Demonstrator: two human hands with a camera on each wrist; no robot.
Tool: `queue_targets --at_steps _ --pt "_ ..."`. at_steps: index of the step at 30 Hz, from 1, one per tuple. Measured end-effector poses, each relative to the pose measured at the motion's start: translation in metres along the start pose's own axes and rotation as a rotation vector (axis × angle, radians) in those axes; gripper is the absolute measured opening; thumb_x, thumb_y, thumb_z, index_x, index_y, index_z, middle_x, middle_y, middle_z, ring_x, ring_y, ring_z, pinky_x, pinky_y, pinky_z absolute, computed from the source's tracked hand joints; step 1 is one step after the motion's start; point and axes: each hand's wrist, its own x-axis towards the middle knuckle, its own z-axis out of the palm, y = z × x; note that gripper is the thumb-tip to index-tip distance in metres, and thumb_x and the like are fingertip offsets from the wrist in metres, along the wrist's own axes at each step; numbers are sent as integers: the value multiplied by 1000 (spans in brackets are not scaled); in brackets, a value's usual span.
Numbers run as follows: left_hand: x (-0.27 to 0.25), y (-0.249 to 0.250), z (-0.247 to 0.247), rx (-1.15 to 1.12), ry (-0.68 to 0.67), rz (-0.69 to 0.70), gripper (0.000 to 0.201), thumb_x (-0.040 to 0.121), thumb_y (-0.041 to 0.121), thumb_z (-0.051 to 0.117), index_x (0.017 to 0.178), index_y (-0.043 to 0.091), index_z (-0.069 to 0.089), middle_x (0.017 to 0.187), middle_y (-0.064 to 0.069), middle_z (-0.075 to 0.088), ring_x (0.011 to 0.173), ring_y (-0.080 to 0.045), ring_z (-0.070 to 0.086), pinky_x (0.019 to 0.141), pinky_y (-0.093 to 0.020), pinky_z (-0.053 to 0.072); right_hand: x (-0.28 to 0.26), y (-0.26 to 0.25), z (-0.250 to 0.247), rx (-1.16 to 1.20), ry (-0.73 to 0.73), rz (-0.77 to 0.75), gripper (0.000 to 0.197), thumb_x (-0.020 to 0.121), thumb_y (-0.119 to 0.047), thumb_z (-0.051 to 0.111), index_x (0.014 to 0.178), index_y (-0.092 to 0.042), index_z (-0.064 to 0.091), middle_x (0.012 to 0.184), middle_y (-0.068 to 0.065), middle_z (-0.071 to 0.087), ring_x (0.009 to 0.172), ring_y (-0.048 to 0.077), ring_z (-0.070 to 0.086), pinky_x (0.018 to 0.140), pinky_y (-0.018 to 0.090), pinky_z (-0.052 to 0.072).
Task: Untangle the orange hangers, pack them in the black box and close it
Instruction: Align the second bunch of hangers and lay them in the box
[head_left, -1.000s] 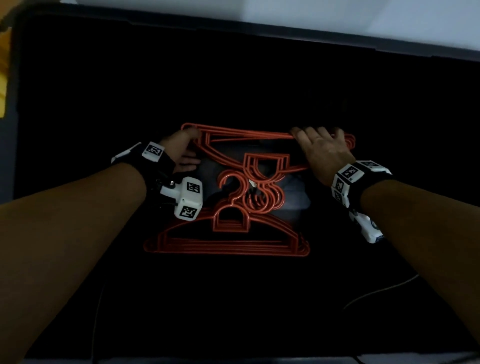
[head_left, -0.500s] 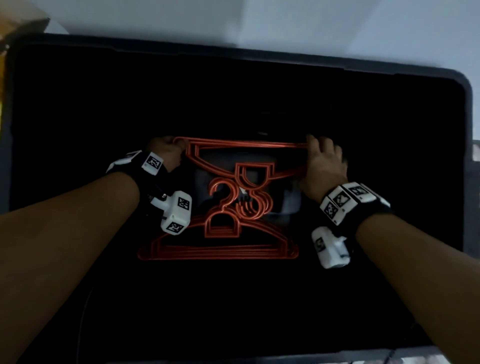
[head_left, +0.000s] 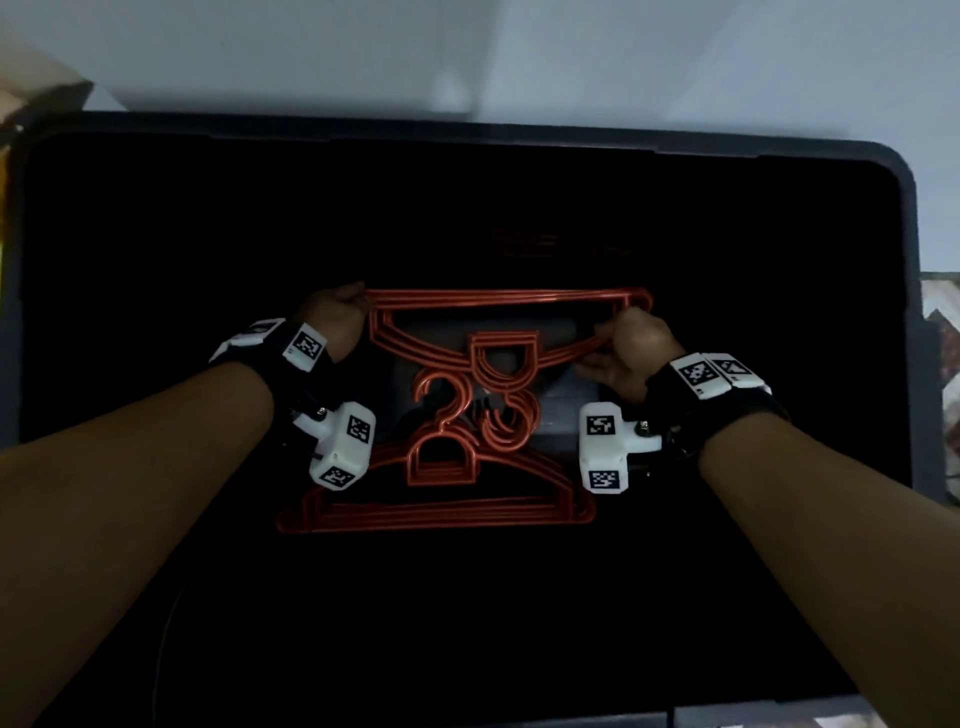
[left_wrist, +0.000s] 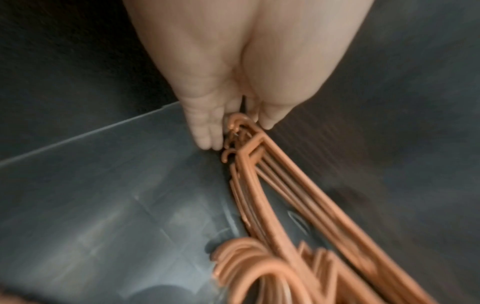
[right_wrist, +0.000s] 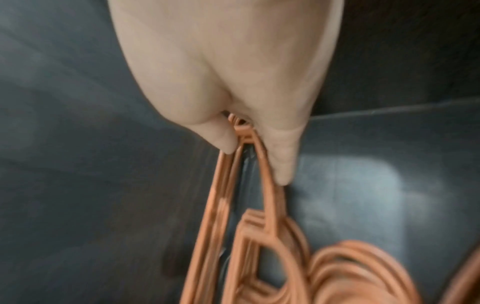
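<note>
Two bundles of orange hangers sit inside the black box (head_left: 906, 218), hooks facing each other at the middle. The far bundle (head_left: 498, 306) is held at both ends. My left hand (head_left: 337, 317) pinches its left corner (left_wrist: 241, 131) between thumb and fingers. My right hand (head_left: 631, 345) grips its right corner (right_wrist: 246, 131), thumb and fingers on either side of the bars. The near bundle (head_left: 436, 512) lies flat on the box floor, untouched. The hooks (head_left: 478, 410) of both bundles overlap between my wrists.
The box's dark floor (left_wrist: 103, 205) spreads wide on all sides of the hangers. A pale wall or floor (head_left: 467, 57) lies beyond the box's far rim. A cardboard edge (head_left: 31, 98) shows at the top left corner.
My right hand has gone from lying over the far bundle's right end to gripping it. My left hand has closed on the left corner. The view has tilted, showing more of the box's far rim.
</note>
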Motion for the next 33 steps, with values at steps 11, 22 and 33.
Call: queue_targets --at_steps 11,22,33 --pt "-51 8 -8 311 80 140 65 96 27 57 154 23 28 151 -13 44 131 -33 47 99 -27 38 -32 0 -14 -1197 134 -360 87 85 -30 70 157 -20 22 157 18 35 136 42 45 107 43 43" --pt "-30 4 4 886 -4 478 73 88 9 61 153 28 32 148 -18 41 118 -43 55 93 -43 49 2 2 -6 -1823 43 -774 88 95 -23 59 162 -32 2 167 14 13 149 45 21 113 58 35" --pt "-32 9 5 1024 66 519 77 88 26 66 154 31 27 152 -13 39 136 -39 34 106 -50 38 -2 6 -16 -1741 100 -794 95 91 -28 66 161 -35 1 168 12 10 150 43 18 118 60 25"
